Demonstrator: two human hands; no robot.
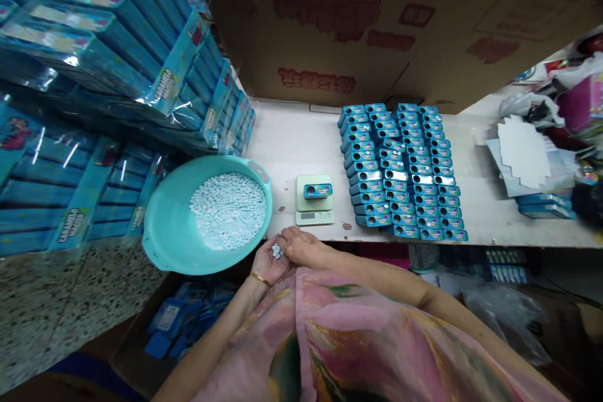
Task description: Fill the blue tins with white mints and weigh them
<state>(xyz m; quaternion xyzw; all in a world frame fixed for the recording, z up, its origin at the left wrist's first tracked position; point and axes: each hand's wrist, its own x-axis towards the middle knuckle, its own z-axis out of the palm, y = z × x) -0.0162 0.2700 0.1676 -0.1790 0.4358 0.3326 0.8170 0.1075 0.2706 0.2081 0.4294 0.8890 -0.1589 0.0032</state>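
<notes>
My left hand (266, 263) is cupped at the table's front edge, with a few small pale candies (277, 251) in its palm. Bent over that palm, my right hand (300, 247) has its fingers curled together at the candies; whether it pinches one is hidden. Just beyond my hands, a blue candy tin (318, 191) with a dark round hole in its top stands on a pale green scale (315, 218). To the left, a turquoise basin (172, 213) contains a heap of similar pale candies (230, 210).
Rows of blue tins (372, 207) stand right of the scale. A big cardboard box (330, 31) forms the back. Wrapped blue packs (155, 75) are stacked high at left. White card sheets (522, 154) lie at right. Below the table sits a box of blue packets (174, 320).
</notes>
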